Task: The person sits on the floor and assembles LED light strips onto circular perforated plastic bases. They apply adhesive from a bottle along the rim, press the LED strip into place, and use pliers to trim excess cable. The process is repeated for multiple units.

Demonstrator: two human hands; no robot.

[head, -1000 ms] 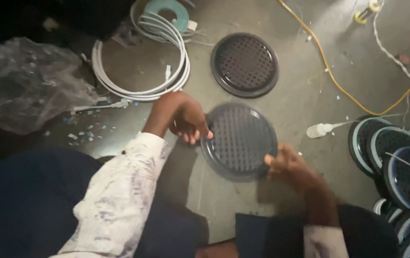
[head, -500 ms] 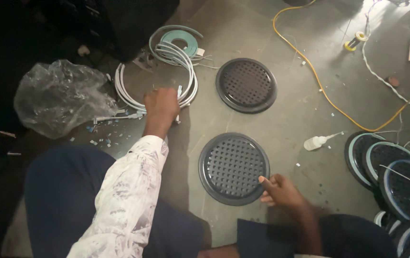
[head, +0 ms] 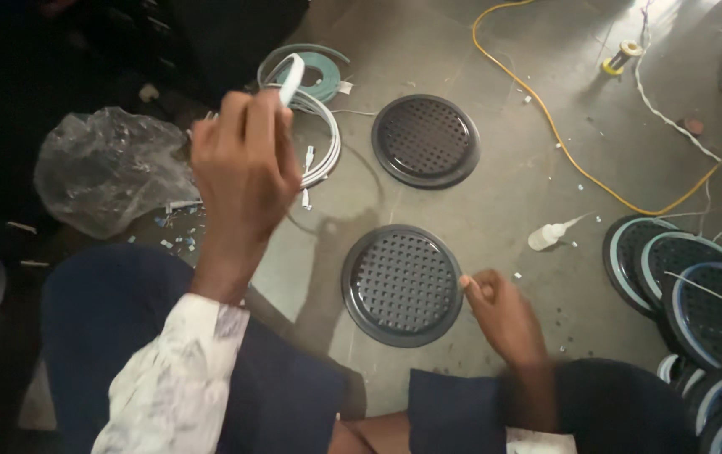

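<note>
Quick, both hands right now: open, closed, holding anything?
Left hand: raised, closed on a white strip.
Right hand: fingers curled at the rim of the near black perforated disc; grip unclear.

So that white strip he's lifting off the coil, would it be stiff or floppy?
Probably springy rather than stiff: the flat white strip curves over above the left hand, and the rest lies in a loose white coil on the floor. It looks thin, so likely light, and may sag or whip about when pulled.
</note>
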